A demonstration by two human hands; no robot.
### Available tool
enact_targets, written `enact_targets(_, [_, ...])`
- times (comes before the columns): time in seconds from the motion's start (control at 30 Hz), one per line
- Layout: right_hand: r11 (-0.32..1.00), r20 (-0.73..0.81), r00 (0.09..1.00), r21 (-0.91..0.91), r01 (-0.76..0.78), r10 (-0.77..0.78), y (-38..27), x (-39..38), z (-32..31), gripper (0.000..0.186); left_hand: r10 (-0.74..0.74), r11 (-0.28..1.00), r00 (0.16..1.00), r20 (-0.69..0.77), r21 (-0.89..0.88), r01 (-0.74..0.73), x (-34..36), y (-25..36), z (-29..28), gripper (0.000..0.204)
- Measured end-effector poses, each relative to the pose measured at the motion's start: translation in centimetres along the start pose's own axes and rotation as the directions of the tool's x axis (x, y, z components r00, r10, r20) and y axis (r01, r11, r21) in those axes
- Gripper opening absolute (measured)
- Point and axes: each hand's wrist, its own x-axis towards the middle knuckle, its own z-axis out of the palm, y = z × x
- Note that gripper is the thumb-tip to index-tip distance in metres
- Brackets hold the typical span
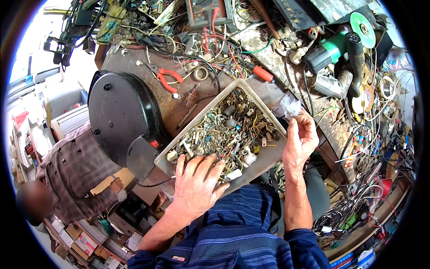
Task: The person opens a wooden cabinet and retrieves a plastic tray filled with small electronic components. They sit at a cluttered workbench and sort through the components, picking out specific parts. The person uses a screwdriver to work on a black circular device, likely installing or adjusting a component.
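A shallow, pale tray (202, 106) full of small screws, wires and metal and plastic bits lies on the bench edge in front of me. My left hand (197, 186) rests at its near left side, fingers spread over the small parts, gripping nothing that I can see. Beyond the tray's right rim, my right hand (301, 141) is raised, thumb and fingers pinching a crumpled clear plastic bag (291, 106). What the bag contains, if anything, I cannot make out. Among the parts near my left fingers is a white plastic piece (234, 174).
Left of the tray stands a round black appliance (123, 119) with a cord. Red-handled pliers (166, 79), a tape roll (200, 73) and a multimeter (208, 12) lie beyond. At right are a green angle grinder (327, 53) and tangled cables (354, 204). Another person (78, 172) is at left.
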Motion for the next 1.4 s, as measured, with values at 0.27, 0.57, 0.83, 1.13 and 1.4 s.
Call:
enact_targets(0.27, [0.999,-0.019,1.000,0.028,-0.015,0.016,-0.3,-0.1,0.2,0.014,-0.015,1.000,0.999,-0.046,-0.004,0.015,7.6,-0.3,-0.2,0.069])
enact_targets(0.57, [1.000,-0.007,1.000,0.030,0.000,0.000,0.1,-0.1,0.1,0.015,-0.174,0.974,0.985,-0.021,0.144,0.175,9.7,-0.7,2.8,0.077])
enact_targets(0.83, [0.997,0.010,0.998,0.019,-0.069,0.068,0.3,-0.2,-0.2,0.012,-0.159,0.977,0.987,0.008,0.148,0.157,7.3,0.2,1.8,0.059])
enact_targets(1.13, [0.999,0.002,0.999,0.026,-0.038,0.038,0.1,-0.2,0.0,0.011,-0.151,0.984,0.988,-0.003,0.091,0.151,4.6,0.2,1.7,0.053])
enact_targets(1.4, [1.000,0.017,1.000,-0.001,-0.012,0.012,-0.2,-0.2,0.0,0.010,-0.125,0.990,0.992,-0.023,0.062,0.126,3.6,0.3,1.6,0.053])
